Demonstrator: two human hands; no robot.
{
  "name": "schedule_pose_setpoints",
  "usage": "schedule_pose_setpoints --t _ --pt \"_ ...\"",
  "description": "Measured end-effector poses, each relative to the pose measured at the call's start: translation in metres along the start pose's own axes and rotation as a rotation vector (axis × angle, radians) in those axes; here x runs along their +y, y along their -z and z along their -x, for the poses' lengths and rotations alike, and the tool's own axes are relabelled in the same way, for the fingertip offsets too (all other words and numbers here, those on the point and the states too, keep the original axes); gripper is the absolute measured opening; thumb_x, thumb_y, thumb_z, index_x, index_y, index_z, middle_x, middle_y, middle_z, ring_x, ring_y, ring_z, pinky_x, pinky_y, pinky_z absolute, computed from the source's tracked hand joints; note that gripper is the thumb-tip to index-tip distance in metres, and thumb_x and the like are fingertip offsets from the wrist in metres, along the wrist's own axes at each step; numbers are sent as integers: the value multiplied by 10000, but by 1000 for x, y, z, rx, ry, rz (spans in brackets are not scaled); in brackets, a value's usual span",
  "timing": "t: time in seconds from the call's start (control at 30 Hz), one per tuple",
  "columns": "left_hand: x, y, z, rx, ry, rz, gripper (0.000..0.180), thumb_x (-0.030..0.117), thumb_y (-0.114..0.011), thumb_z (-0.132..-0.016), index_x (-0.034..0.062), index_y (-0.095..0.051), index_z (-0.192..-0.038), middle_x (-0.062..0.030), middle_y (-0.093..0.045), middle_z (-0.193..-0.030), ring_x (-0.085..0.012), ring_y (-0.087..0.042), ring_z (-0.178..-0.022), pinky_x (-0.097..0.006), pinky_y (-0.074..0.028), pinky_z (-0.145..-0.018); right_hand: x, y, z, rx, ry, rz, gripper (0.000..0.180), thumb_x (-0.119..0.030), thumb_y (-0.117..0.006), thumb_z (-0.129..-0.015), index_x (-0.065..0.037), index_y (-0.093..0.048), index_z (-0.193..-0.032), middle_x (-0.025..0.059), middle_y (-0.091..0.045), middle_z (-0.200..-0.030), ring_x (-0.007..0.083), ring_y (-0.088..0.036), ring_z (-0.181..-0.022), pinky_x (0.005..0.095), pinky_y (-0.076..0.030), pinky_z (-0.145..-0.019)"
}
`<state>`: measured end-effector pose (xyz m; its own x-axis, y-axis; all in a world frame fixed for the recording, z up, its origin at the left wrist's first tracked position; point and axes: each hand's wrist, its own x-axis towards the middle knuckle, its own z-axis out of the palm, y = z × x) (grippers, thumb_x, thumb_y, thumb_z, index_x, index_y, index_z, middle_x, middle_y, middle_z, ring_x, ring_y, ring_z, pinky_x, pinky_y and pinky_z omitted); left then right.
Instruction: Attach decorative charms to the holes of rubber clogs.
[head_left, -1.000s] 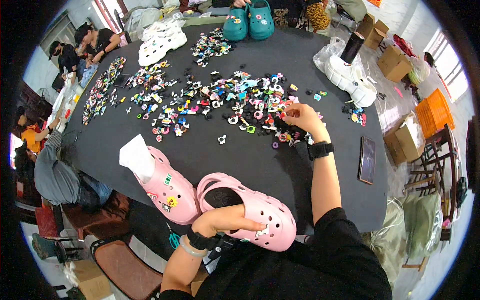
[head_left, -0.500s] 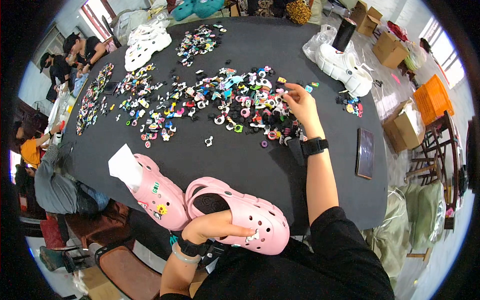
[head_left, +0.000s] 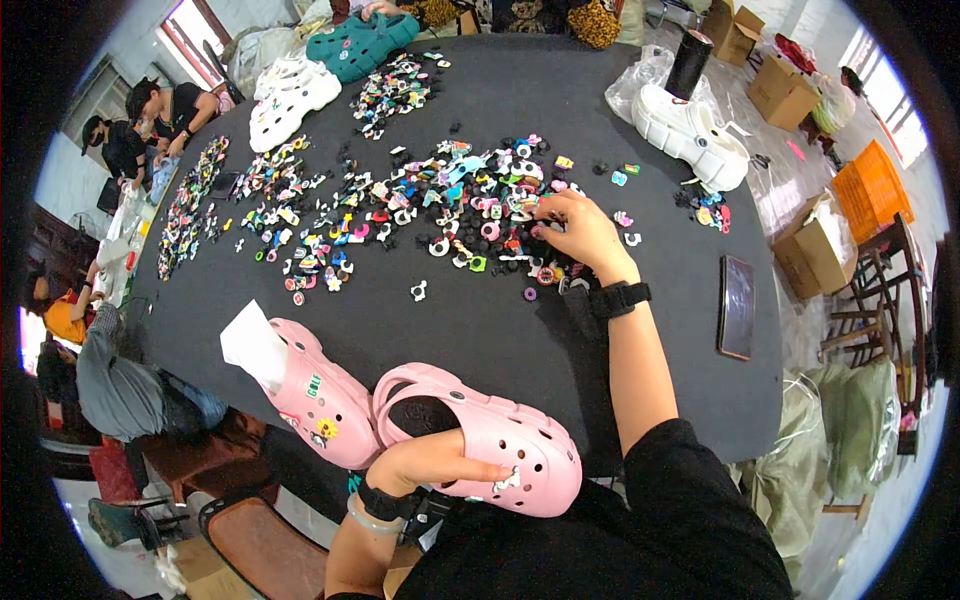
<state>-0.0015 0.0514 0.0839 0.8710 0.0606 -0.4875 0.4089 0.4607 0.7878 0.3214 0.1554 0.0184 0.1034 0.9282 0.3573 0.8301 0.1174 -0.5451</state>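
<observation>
My left hand grips a pink clog near the table's front edge, its thumb pressed over the upper next to a small white charm. A second pink clog lies against it on the left, decorated with a yellow flower charm and others and stuffed with white paper. My right hand reaches into the right end of a spread pile of colourful shoe charms. Its fingers are bent, with thumb and forefinger apart among the charms; nothing shows held between them.
White clogs lie at the back left and back right, the latter by a black cylinder. Another person's hand touches a teal clog at the far edge. A phone lies right. People sit at left.
My right hand has shifted left and a little nearer over the charms. The teal clog has come lower onto the far table edge. My left hand keeps its hold.
</observation>
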Motion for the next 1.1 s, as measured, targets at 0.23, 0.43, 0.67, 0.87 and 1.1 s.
schedule_pose_setpoints --t 0.23,0.43,0.67,0.87,1.1 --pt "-1 -2 -1 26 -64 -28 413 163 -661 -885 -13 -551 -1242 -65 -629 -1139 -150 -563 -1055 -295 -442 -931 1 11 -6 266 -184 47 140 -172 -676 -780 -136 -712 -910 84 -673 -931 296 -623 -928 396 -492 -780" --pt "2 0 -2 37 42 -18 438 126 -679 -864 -18 -549 -1257 -66 -615 -1196 -162 -542 -1117 -316 -406 -996 -35 -23 0 14 -31 356 331 -268 -646 -834 -230 -637 -1163 89 -584 -1252 295 -439 -1286 574 -293 -1051" --pt "3 -1 0 19 33 -45 414 103 -672 -867 -16 -559 -1247 -64 -619 -1184 -153 -547 -1100 -311 -422 -975 -52 -22 -4 -220 327 -32 226 -48 -631 -760 -154 -730 -933 27 -600 -1242 265 -511 -1201 396 -419 -992" --pt "1 -4 4 28 -11 -42 404 140 -666 -879 -15 -562 -1238 -58 -631 -1136 -145 -561 -1046 -295 -442 -930 -29 22 -6 -441 310 -340 139 -2 -620 -780 -39 -718 -872 118 -686 -950 272 -640 -940 358 -503 -837" --pt "2 -2 2 -1 -11 -88 418 122 -662 -879 -10 -553 -1260 -57 -614 -1197 -160 -541 -1115 -315 -415 -986 -26 20 1 -141 152 33 203 -60 -674 -758 -59 -696 -959 110 -650 -1017 294 -593 -1015 385 -477 -888"
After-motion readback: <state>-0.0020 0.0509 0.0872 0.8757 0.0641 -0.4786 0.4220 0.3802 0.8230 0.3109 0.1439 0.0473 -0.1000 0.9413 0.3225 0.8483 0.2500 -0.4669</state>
